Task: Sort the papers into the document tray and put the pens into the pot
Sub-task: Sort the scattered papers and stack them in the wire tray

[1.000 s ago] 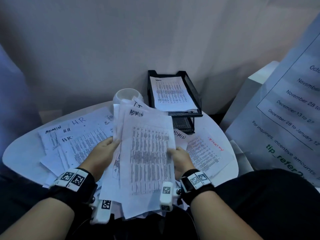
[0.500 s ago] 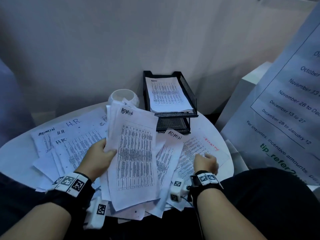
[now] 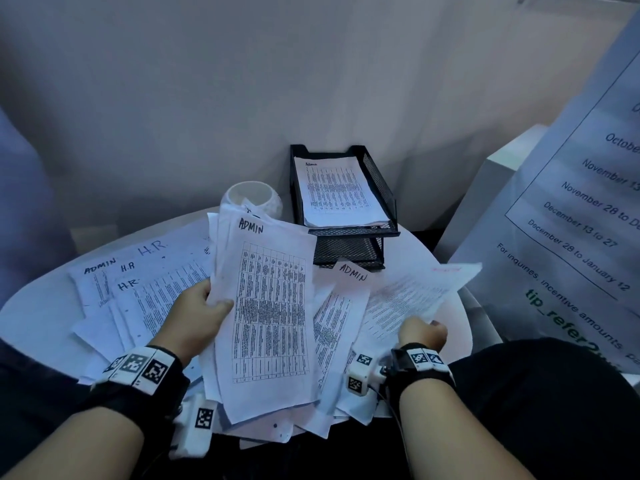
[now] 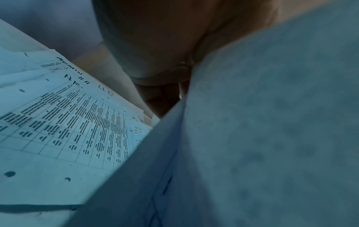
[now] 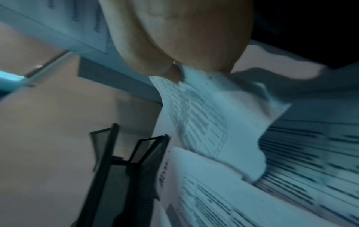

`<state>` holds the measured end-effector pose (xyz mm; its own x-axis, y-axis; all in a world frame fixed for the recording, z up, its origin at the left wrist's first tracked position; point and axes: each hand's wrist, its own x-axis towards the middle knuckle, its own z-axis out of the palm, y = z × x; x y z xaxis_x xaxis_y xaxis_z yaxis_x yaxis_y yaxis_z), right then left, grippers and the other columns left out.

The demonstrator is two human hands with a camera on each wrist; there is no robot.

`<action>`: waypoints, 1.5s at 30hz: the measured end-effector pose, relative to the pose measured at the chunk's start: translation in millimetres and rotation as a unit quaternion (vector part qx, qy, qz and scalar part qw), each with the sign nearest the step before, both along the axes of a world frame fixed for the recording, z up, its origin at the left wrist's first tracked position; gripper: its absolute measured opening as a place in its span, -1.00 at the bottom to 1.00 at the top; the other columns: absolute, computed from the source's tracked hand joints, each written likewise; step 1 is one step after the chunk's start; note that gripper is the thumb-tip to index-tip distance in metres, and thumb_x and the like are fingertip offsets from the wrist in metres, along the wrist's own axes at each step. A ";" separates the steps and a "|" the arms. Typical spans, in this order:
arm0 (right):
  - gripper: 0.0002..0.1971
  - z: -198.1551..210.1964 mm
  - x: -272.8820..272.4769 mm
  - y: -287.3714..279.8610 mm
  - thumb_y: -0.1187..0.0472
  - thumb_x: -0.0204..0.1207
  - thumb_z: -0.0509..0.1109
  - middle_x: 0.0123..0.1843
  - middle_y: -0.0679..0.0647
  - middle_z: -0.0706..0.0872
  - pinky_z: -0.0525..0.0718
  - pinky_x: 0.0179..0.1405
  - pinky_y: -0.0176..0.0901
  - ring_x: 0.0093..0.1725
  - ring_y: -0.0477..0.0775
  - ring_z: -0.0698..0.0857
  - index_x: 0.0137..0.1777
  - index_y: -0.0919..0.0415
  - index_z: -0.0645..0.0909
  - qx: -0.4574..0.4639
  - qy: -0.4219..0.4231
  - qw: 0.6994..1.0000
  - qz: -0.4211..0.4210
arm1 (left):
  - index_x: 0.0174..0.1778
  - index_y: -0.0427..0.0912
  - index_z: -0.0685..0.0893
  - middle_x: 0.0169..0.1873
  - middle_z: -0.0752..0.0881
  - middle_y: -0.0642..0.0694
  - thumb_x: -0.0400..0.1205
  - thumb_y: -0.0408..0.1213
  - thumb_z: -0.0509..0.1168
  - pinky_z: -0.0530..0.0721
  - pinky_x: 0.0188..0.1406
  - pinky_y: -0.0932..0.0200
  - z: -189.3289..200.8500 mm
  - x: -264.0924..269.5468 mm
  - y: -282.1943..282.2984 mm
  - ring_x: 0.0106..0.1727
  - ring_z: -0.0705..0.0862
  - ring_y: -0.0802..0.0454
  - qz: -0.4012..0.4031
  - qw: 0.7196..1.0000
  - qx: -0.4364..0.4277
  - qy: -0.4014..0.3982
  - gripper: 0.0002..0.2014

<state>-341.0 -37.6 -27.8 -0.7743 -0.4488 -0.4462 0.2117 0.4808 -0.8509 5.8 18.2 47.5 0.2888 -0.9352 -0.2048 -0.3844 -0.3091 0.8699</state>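
My left hand grips a sheaf of printed sheets by its left edge; the top one is headed ADMIN. In the left wrist view that sheaf fills the right side below the palm. My right hand pinches the near edge of a sheet with red writing and holds it lifted off the table; the right wrist view shows this sheet hanging from the fingers. A black mesh document tray with two tiers stands at the back, with ADMIN sheets in its top tier. A white pot stands left of it. No pen is visible.
Loose sheets marked HR and ADMIN cover the left of the round white table. Another ADMIN sheet lies between my hands. A large printed poster leans at the right, beside a white box. My dark trouser leg is at lower right.
My right hand let go of the sheaf, moved right to the red-marked sheet, and has now lifted it by its near edge. The left hand keeps the sheaf.
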 end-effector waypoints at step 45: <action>-0.74 82.2 131.5 20.3 0.45 0.61 0.29 0.07 0.40 0.69 0.78 -0.04 0.13 -0.09 0.09 0.69 0.05 0.03 0.50 -0.357 0.023 0.851 0.385 | 0.12 -0.27 0.79 -0.01 0.87 -0.27 0.69 -0.46 0.37 0.80 0.09 -0.20 37.5 -9.9 5.2 0.05 0.82 -0.28 0.044 0.980 -0.169 0.097 -0.85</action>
